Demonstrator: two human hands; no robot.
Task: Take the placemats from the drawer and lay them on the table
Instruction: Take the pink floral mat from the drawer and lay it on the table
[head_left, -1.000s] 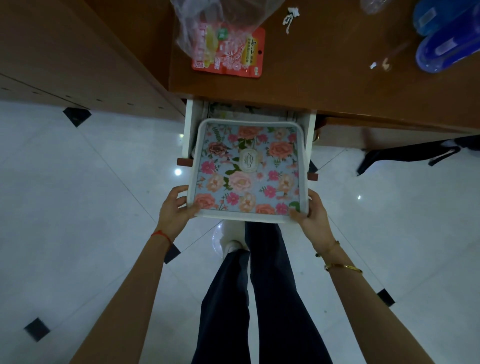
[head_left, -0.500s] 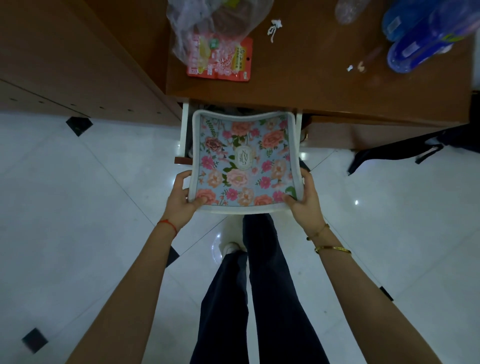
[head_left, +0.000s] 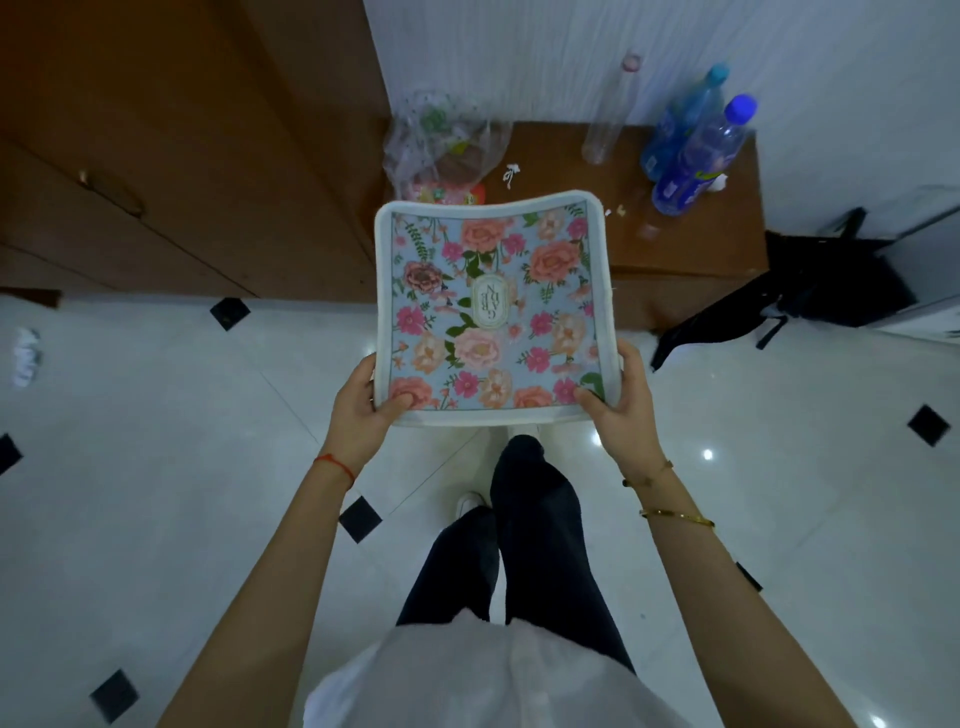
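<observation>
Both hands grip the near corners of the floral placemat (head_left: 493, 312), the left hand (head_left: 358, 410) and the right hand (head_left: 618, 410) each with a thumb on top, probably to keep the limp mat level above the floor; its middle sags slightly. An oval label at its centre seems to read "GARDEN". Beyond it lies the wooden surface (head_left: 571, 171), carrying a plastic bag (head_left: 441, 145) and blue bottles (head_left: 696, 150)
</observation>
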